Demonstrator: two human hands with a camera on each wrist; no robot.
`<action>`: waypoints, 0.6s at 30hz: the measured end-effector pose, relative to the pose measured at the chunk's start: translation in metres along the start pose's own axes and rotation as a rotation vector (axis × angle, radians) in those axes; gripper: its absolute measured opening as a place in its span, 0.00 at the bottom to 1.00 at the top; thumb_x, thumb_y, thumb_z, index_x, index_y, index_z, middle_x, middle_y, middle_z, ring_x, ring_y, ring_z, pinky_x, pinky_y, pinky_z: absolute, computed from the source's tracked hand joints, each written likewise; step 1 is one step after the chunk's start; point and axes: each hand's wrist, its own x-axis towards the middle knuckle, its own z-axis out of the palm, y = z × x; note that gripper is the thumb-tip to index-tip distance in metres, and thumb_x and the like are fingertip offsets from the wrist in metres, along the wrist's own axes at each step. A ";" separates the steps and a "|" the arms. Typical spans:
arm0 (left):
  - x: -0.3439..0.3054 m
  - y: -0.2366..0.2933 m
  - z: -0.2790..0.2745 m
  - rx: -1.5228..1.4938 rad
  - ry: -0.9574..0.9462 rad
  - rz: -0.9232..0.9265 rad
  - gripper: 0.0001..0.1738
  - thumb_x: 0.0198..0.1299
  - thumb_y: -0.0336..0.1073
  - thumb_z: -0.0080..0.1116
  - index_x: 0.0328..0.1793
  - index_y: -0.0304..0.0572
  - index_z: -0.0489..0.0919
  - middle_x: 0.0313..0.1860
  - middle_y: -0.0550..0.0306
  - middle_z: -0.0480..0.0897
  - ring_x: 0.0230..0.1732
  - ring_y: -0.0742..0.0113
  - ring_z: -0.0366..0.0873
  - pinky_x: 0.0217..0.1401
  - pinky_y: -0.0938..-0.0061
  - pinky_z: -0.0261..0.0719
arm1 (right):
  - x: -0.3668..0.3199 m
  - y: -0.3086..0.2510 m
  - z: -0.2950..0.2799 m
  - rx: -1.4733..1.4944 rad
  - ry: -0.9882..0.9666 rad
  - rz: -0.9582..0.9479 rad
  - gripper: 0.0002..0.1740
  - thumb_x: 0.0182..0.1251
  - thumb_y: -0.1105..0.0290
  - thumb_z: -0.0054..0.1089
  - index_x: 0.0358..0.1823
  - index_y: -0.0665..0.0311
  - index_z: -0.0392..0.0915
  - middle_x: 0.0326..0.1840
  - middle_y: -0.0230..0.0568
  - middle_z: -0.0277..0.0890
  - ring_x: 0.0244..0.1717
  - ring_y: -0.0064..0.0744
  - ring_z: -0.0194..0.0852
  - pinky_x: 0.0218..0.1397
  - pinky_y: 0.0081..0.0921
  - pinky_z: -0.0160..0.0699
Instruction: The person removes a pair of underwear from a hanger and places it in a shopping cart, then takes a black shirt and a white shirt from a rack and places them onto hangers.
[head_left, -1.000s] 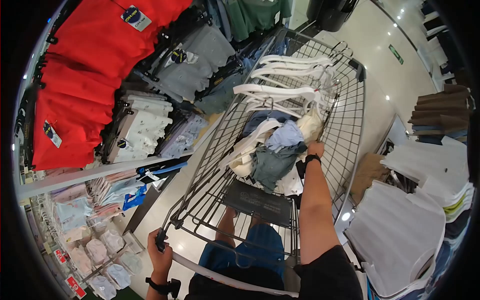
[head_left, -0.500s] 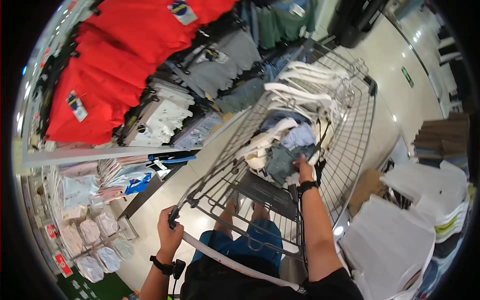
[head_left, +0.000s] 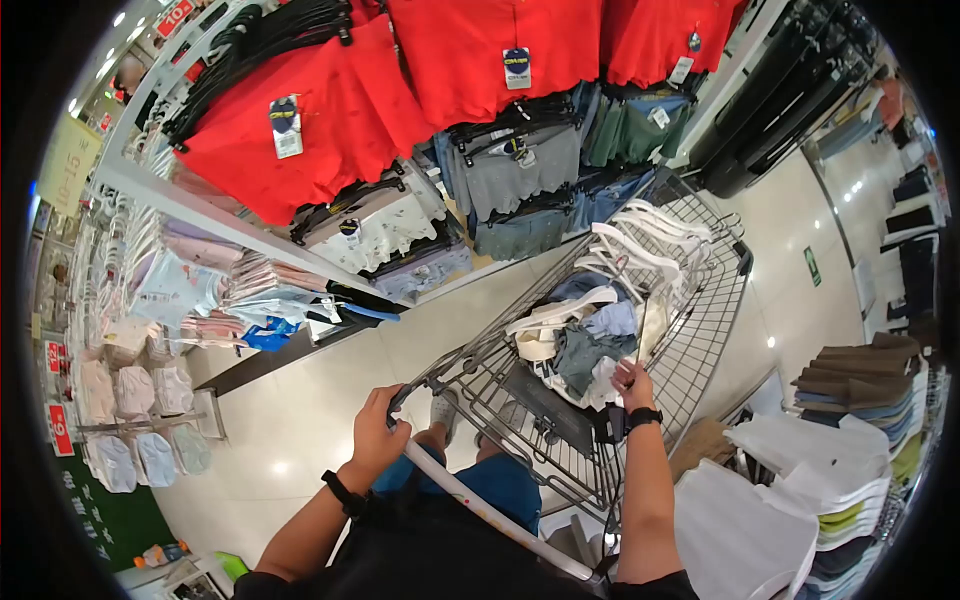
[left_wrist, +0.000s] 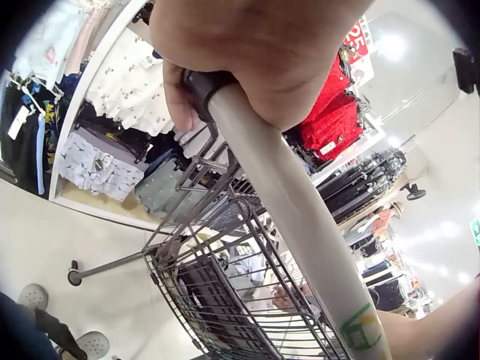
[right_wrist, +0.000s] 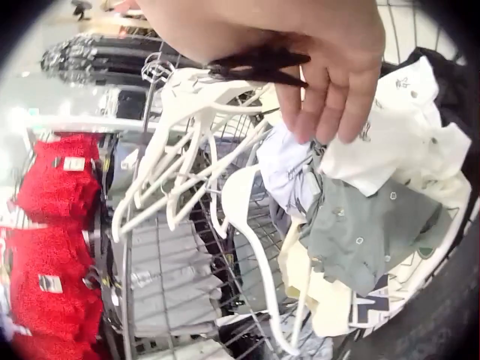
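My left hand (head_left: 382, 432) grips the end of the pale shopping cart handle (left_wrist: 277, 176), at its dark corner piece. Over the cart basket, my right hand (head_left: 632, 385) holds a thin black hanger (right_wrist: 262, 66), seen edge-on with its narrow end out past the palm. The fingers (right_wrist: 330, 112) hang down over a heap of small garments. In the heap are a grey-green garment (right_wrist: 367, 232), a white printed one (right_wrist: 367, 161) and a light blue one (right_wrist: 285, 157). White hangers (head_left: 640, 245) lie stacked at the cart's far end; another lies on the clothes.
A rack of red garments (head_left: 500, 60) stands ahead, with grey and white shorts below. Small clothes and packed underwear (head_left: 135, 390) hang at left. White tops (head_left: 745, 535) on a rack come close to the cart's right side. Tiled floor (head_left: 290, 440) lies between cart and racks.
The view has turned left, bringing more of the red rack in. My right hand left the cart's right side and moved over the clothes, now with the black hanger. The left hand stays on the handle.
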 end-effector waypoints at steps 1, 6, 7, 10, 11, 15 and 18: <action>-0.001 0.000 0.000 -0.006 0.000 0.000 0.28 0.46 0.24 0.54 0.59 0.38 0.76 0.45 0.47 0.79 0.39 0.52 0.81 0.39 0.67 0.80 | -0.011 -0.006 0.001 0.006 -0.018 0.061 0.32 0.77 0.44 0.43 0.65 0.65 0.71 0.49 0.47 0.74 0.45 0.37 0.71 0.59 0.44 0.75; -0.008 -0.002 0.003 0.026 -0.008 0.000 0.28 0.47 0.25 0.55 0.59 0.39 0.75 0.44 0.47 0.78 0.39 0.51 0.81 0.39 0.65 0.80 | 0.021 0.023 -0.006 -0.212 -0.032 0.238 0.26 0.77 0.45 0.46 0.63 0.53 0.77 0.58 0.53 0.67 0.57 0.48 0.67 0.65 0.53 0.67; -0.010 -0.001 0.004 0.031 -0.008 -0.005 0.28 0.47 0.25 0.55 0.59 0.39 0.75 0.44 0.47 0.78 0.39 0.51 0.81 0.39 0.65 0.80 | 0.018 0.026 0.011 -0.292 0.032 0.223 0.28 0.76 0.44 0.45 0.65 0.52 0.76 0.66 0.56 0.60 0.65 0.52 0.59 0.68 0.56 0.63; -0.014 0.003 0.004 0.037 -0.011 -0.021 0.28 0.47 0.24 0.55 0.59 0.39 0.75 0.44 0.46 0.78 0.40 0.50 0.81 0.39 0.65 0.80 | 0.028 0.030 0.037 -0.310 0.068 0.288 0.36 0.64 0.50 0.65 0.74 0.46 0.67 0.84 0.48 0.35 0.79 0.50 0.43 0.70 0.56 0.57; -0.015 0.004 0.005 0.034 -0.017 -0.026 0.28 0.47 0.24 0.55 0.59 0.39 0.75 0.45 0.46 0.78 0.40 0.50 0.81 0.40 0.65 0.80 | 0.038 0.037 0.036 -0.300 0.066 0.284 0.42 0.61 0.50 0.67 0.76 0.48 0.63 0.83 0.48 0.41 0.78 0.50 0.46 0.69 0.53 0.57; -0.021 0.002 0.011 0.032 -0.031 -0.027 0.28 0.47 0.24 0.56 0.59 0.37 0.75 0.46 0.46 0.78 0.41 0.49 0.81 0.41 0.65 0.81 | 0.107 0.074 -0.008 -0.556 0.021 0.060 0.27 0.70 0.54 0.59 0.66 0.58 0.74 0.59 0.46 0.72 0.56 0.44 0.68 0.59 0.44 0.67; -0.022 0.004 0.008 0.005 -0.054 -0.053 0.27 0.47 0.24 0.56 0.59 0.36 0.75 0.47 0.45 0.78 0.41 0.49 0.82 0.41 0.64 0.82 | 0.087 0.063 -0.007 -0.305 0.237 0.016 0.23 0.77 0.52 0.49 0.57 0.63 0.79 0.43 0.42 0.75 0.42 0.39 0.72 0.49 0.39 0.74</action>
